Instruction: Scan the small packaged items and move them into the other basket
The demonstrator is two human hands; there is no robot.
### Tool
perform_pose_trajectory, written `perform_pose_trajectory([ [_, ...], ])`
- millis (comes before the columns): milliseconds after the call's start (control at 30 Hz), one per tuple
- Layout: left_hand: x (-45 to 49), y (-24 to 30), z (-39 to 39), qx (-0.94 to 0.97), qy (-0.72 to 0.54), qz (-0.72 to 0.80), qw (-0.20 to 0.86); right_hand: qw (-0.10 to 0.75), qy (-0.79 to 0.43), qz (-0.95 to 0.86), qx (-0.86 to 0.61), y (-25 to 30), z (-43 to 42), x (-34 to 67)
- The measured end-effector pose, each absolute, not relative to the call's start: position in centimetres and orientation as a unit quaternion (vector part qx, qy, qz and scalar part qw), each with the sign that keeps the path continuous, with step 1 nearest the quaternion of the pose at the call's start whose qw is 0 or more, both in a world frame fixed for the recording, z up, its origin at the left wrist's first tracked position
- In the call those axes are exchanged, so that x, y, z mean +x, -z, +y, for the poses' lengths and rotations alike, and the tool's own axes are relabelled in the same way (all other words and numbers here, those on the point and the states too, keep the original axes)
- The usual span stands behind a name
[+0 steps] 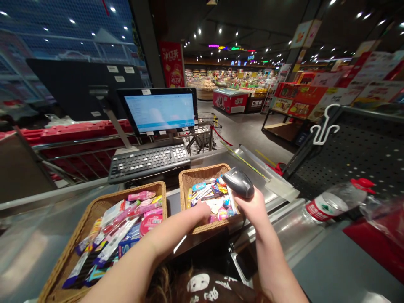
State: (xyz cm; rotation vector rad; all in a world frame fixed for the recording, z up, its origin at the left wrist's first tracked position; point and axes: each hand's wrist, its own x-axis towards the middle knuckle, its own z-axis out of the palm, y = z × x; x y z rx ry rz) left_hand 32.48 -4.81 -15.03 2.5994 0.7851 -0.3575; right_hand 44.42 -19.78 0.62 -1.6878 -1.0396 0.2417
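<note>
Head view from behind a supermarket checkout counter [31, 240]: the shop floor runs off ahead, with a red-fronted chest freezer [229, 102] and stacked displays of goods beyond. A monitor [159, 110] stands above a black keyboard [148, 162], and a wire shopping cart [202, 136] shows behind the monitor. To my right, a black pegboard panel [353, 155] carries a white plastic hanger [323, 126], and a clear plastic water bottle [328, 202] with a red cap lies tilted near it. Two wicker baskets sit on the counter: the larger basket [101, 206], heaped with packaged goods, on my left, and the smaller basket [202, 174] ahead. My hands are apart. My right hand [252, 208] is clamped around a black handheld barcode scanner [239, 182], just beside the smaller basket. My left hand [192, 214] reaches over that basket's rim, its fingers [203, 209] at the small packets [210, 193] inside.
</note>
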Motion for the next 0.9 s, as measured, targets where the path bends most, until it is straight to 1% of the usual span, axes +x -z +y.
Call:
perform_pose_trajectory([
  [100,32.6,14.7,-4.8,0.929,0.189,0.276,0.160,0.544,-0.108,-0.424,-0.716,-0.2,-20.4,44.5],
  [167,32.6,14.1,-4.1,0.928,0.207,0.274,0.148,0.545,-0.113,-0.416,-0.719,-0.1,-20.9,44.8],
  [300,32.1,12.1,-2.5,0.939,0.181,0.254,0.143,0.540,-0.099,-0.409,-0.729,-0.4,-21.6,45.3],
  [400,31.1,10.3,-1.8,0.956,0.120,0.228,0.138,0.543,-0.089,-0.413,-0.726,-0.7,-21.6,45.4],
  [500,29.4,8.3,-1.3,0.974,0.006,0.189,0.127,0.542,-0.092,-0.418,-0.723,-1.0,-21.2,45.1],
  [600,27.4,6.1,-0.6,0.978,-0.091,0.168,0.082,0.535,-0.093,-0.434,-0.719,-1.2,-20.4,44.6],
  [900,20.3,-0.3,1.0,0.943,-0.243,0.226,-0.031,0.509,-0.115,-0.529,-0.669,-2.3,-17.4,41.5],
])
